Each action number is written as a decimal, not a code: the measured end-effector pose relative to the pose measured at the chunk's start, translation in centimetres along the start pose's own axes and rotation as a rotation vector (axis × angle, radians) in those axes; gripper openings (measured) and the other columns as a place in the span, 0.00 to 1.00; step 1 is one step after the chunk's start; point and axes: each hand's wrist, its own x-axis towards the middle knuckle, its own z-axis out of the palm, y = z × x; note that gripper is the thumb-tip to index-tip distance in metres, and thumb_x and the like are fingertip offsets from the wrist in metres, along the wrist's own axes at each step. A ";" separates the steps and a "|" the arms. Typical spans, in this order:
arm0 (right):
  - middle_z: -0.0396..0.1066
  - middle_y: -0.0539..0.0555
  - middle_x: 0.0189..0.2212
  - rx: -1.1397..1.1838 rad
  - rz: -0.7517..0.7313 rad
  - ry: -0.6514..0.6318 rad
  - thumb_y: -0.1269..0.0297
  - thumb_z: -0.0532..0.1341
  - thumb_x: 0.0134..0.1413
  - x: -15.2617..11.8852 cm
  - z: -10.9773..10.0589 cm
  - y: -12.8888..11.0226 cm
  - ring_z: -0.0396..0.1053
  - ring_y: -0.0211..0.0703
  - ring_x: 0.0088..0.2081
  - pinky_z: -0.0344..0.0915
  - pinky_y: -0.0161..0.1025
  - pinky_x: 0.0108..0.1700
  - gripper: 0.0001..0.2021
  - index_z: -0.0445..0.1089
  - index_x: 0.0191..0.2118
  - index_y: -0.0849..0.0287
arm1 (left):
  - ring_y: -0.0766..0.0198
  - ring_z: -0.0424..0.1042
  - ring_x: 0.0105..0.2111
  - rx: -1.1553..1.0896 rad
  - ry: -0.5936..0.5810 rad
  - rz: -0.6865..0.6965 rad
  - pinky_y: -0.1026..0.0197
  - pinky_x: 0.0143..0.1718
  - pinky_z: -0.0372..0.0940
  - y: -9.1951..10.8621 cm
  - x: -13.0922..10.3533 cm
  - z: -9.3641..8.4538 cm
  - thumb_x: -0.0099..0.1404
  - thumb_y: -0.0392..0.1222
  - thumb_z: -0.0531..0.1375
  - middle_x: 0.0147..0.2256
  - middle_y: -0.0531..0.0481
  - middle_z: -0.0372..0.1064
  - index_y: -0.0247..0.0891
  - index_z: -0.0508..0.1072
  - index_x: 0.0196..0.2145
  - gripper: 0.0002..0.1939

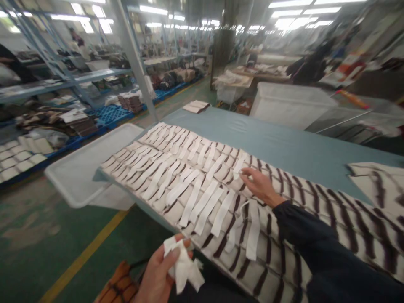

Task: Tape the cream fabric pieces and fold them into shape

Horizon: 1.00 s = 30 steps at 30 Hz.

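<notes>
Rows of overlapping cream fabric pieces with dark stripes [296,189] cover the front of a blue-green table. White strips [206,202] lie across many of them. Near the table's front edge, my left hand [160,269] is closed around a bunch of white strips [186,269] that hang from its fingers. Over the middle of the rows, my right hand [260,185] has its thumb and fingers pinched on the end of a white strip [239,167]. A curled strip [241,216] and a straight one lie just below the right wrist.
The blue-green table [268,139] also bears a small folded stack [196,106] at its far corner and striped pieces [378,181] at the right. White bins [75,185] stand left and behind [287,103]. A metal post [135,59] rises beyond the table.
</notes>
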 end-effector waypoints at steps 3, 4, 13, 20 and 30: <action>0.79 0.58 0.42 0.169 -0.101 -0.003 0.57 0.59 0.64 -4.3 -1.2 -3.4 0.76 0.51 0.40 0.71 0.46 0.45 0.13 0.73 0.49 0.55 | 0.54 0.81 0.36 -0.136 0.071 0.041 0.58 0.37 0.75 -0.3 0.2 0.5 0.51 0.38 0.74 0.40 0.42 0.83 0.33 0.77 0.46 0.24; 0.79 0.57 0.42 0.251 -0.178 -0.002 0.57 0.60 0.64 -6.0 -1.6 -5.0 0.77 0.50 0.39 0.72 0.45 0.43 0.12 0.73 0.49 0.55 | 0.55 0.81 0.36 -0.152 0.089 0.047 0.58 0.37 0.75 -0.3 0.1 0.7 0.53 0.36 0.72 0.41 0.41 0.83 0.32 0.77 0.46 0.22; 0.79 0.56 0.43 0.544 -0.509 0.025 0.68 0.63 0.63 -16.2 -2.2 -15.5 0.78 0.48 0.43 0.75 0.43 0.45 0.14 0.70 0.54 0.52 | 0.52 0.81 0.42 -0.200 0.005 0.052 0.55 0.44 0.75 -1.1 -1.9 1.6 0.62 0.33 0.65 0.45 0.38 0.82 0.30 0.77 0.48 0.15; 0.78 0.55 0.39 0.605 -0.418 0.019 0.69 0.60 0.64 -18.8 -2.1 -16.1 0.77 0.45 0.39 0.76 0.40 0.42 0.10 0.69 0.49 0.53 | 0.49 0.80 0.47 -0.172 -0.148 0.089 0.54 0.46 0.74 -2.1 -3.9 1.1 0.64 0.36 0.64 0.50 0.37 0.80 0.31 0.76 0.52 0.18; 0.75 0.58 0.46 0.537 -0.563 0.129 0.75 0.61 0.62 -19.4 -2.5 -16.7 0.75 0.47 0.47 0.75 0.45 0.48 0.16 0.68 0.53 0.53 | 0.54 0.81 0.41 -0.194 -0.205 0.086 0.58 0.39 0.75 -3.0 -4.8 0.8 0.63 0.34 0.65 0.47 0.39 0.82 0.32 0.80 0.48 0.16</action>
